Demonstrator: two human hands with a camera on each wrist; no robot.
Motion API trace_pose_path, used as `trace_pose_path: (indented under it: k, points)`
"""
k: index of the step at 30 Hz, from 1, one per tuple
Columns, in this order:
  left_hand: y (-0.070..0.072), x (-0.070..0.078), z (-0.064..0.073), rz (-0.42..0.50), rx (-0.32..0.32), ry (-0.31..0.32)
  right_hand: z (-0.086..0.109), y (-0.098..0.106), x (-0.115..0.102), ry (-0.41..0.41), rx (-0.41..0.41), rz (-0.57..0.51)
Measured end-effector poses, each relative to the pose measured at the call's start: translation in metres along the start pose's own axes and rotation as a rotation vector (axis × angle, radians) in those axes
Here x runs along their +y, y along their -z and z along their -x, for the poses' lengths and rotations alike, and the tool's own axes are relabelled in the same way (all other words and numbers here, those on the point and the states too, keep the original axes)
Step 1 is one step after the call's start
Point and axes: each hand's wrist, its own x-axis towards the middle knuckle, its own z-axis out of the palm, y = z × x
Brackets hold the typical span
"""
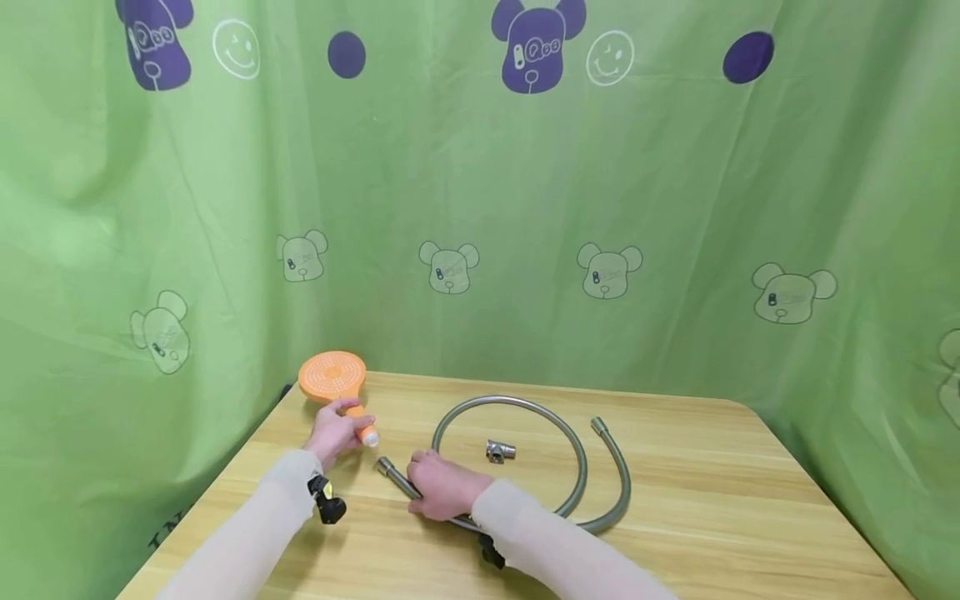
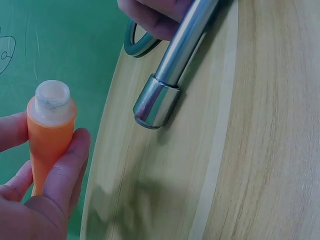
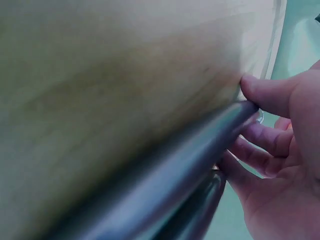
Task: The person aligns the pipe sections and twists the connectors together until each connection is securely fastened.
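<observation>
Your left hand (image 1: 334, 433) grips round-headed orange plastic shower head (image 1: 332, 375); right hand (image 1: 447, 486), flexible grey metal hose (image 2: 184, 47).
White neck (image 2: 52, 102) and near hose end (image 2: 156, 101) just apart over wooden surface (image 1: 720, 475); likely best to align squarely.

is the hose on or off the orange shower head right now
Off: the shower head shows a bare white end, and the hose has its metal end fitting apart from it.
</observation>
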Motion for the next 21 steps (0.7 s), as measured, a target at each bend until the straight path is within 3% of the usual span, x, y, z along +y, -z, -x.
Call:
trace_pose_path:
  k: [11,21]
  points:
    - [-0.003,0.003,0.004,0.009,0.01,-0.018,0.0,0.0,0.001,-0.028,0.082,-0.084]
    - [0.0,0.01,0.005,0.071,0.059,-0.044,0.002,-0.006,0.003,-0.061,0.139,-0.292]
